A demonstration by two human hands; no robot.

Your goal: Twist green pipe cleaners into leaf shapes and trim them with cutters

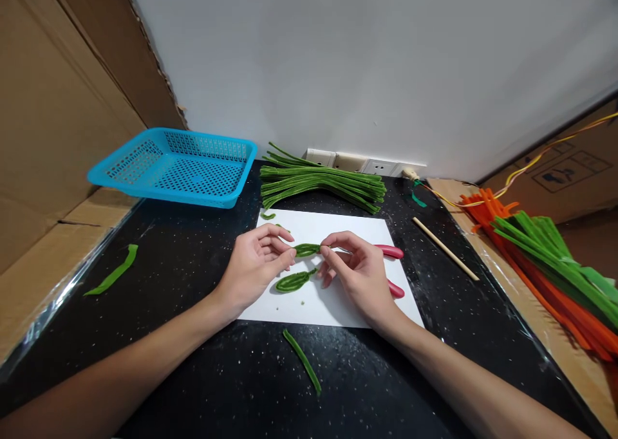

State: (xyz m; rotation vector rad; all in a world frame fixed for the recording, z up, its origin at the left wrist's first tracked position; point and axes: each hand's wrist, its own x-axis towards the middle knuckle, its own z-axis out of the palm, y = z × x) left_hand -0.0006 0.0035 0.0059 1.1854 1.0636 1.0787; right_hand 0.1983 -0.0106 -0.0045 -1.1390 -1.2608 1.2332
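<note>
A person's left hand (255, 262) and right hand (355, 268) pinch opposite ends of a fuzzy green leaf shape (306, 250), thumb against fingers, just above a white sheet (255, 311). A second leaf shape (291, 282) lies on the sheet below it, near the right hand's fingers. Two red handles (392, 252) jut out from behind the right hand, the rest of the tool largely hidden. A curled green scrap (267, 215) sits at the sheet's far left corner, while a short green stem (302, 362) lies on the speckled black tabletop (217, 381) in the foreground. Beyond the sheet rests a bundle of green stems (321, 183), with wall sockets (379, 167) behind. A blue basket (193, 199) stands at far left, a flat green strip (113, 273) nearer the person. At right, a wooden stick (445, 248) lies slantwise, short of orange strips (545, 297) and a green bunch (550, 249) on cardboard (524, 310).
</note>
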